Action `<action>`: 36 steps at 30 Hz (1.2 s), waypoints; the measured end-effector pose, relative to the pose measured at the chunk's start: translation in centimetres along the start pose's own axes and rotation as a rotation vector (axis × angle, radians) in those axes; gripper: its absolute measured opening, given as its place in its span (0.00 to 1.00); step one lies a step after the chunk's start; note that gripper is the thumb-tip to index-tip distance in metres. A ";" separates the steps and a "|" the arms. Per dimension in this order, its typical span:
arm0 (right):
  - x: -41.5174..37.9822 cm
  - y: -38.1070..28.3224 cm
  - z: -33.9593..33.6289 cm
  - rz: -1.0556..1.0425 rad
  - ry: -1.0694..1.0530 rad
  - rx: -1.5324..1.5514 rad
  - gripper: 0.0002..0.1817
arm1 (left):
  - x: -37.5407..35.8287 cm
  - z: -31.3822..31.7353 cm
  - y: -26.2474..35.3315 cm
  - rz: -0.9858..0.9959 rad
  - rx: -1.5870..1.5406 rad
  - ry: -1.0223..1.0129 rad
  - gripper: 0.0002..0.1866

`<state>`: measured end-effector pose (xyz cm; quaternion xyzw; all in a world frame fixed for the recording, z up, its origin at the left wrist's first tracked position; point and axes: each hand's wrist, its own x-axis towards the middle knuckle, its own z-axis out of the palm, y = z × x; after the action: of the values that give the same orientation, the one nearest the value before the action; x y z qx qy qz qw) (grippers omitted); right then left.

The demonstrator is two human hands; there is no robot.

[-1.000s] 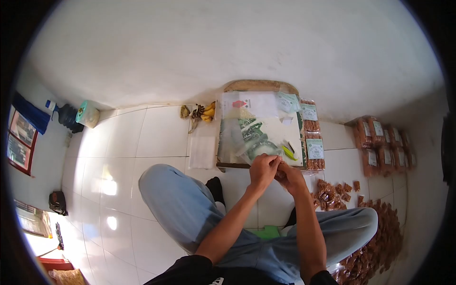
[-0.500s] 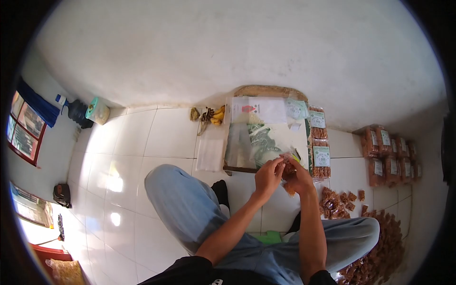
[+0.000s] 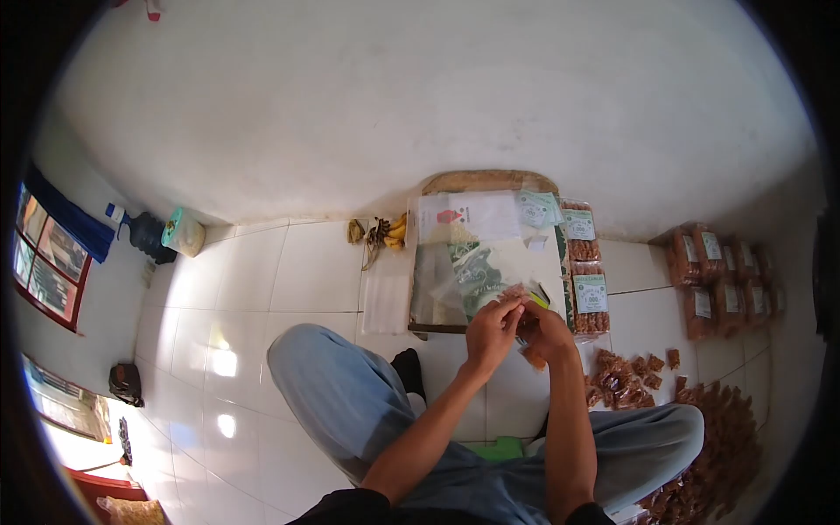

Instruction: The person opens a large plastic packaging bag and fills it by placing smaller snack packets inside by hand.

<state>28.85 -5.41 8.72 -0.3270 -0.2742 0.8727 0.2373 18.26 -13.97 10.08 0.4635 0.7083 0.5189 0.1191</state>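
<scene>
My left hand (image 3: 493, 335) and my right hand (image 3: 548, 332) meet just over the near edge of a low board (image 3: 547, 258). Both are closed, fingertips together, around small clear packets of brown snack (image 3: 532, 357), one showing below my right fingers. More brown pieces poke out above the fingertips; my fingers hide how many packets there are. Clear plastic bags (image 3: 437, 280) and a sheet of green-and-white labels (image 3: 540, 208) lie on the board. Beside its right side are two filled, labelled snack packs (image 3: 590, 293). Something yellow-green (image 3: 539, 299) shows behind my right hand.
Loose snack packets (image 3: 619, 385) lie right of my hands, with a large heap (image 3: 713, 451) by my right knee. Packed bundles (image 3: 726, 302) are stacked near the wall. Bananas (image 3: 396, 232), a lidded tub (image 3: 184, 234) and a water bottle (image 3: 144, 232) stand or lie leftward.
The view has tilted up slightly, so the room sits lower in it. My hands stay together on the packets, with more brown pieces now showing above my fingertips.
</scene>
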 end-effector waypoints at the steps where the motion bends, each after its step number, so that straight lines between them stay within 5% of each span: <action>1: 0.1 -0.2 0.1 -0.002 -0.003 0.005 0.14 | 0.0 0.1 0.1 0.008 0.005 -0.002 0.09; 9: 2.1 0.2 -1.8 0.008 -0.044 0.316 0.18 | -1.6 1.3 -1.8 0.043 0.026 -0.020 0.08; 16: 3.3 2.1 -2.4 -0.060 -0.062 0.263 0.17 | -1.1 1.8 -0.7 0.146 0.169 -0.016 0.05; 22: 3.1 2.9 -2.9 -0.151 -0.087 -0.115 0.19 | -1.2 1.9 0.0 0.161 0.153 0.047 0.05; 24: 3.7 3.4 -3.7 -0.197 -0.113 -0.703 0.21 | -1.3 2.2 -0.1 0.130 0.120 0.031 0.04; 25: 3.8 3.5 -4.1 -0.195 -0.112 -0.703 0.21 | -1.2 2.6 -0.5 0.172 0.106 0.016 0.04; 27: 4.1 3.6 -4.5 -0.601 -0.265 -1.116 0.25 | -1.4 2.8 -1.1 0.209 0.096 0.002 0.04; 31: 3.8 2.8 -3.0 -0.410 -0.179 -0.992 0.31 | -2.3 2.1 -2.5 0.155 0.070 -0.090 0.04; 33: 6.0 4.7 -4.0 -1.008 -0.021 -1.460 0.36 | -2.5 1.8 -2.8 0.125 0.078 -0.119 0.04; 36: 5.6 5.5 -3.8 -0.919 -0.026 -1.508 0.37 | -2.5 1.4 -2.9 0.178 0.111 -0.075 0.03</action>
<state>26.42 -4.89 0.33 -0.2442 -0.8839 0.2816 0.2826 19.02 -15.10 6.26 0.5497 0.6870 0.4695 0.0731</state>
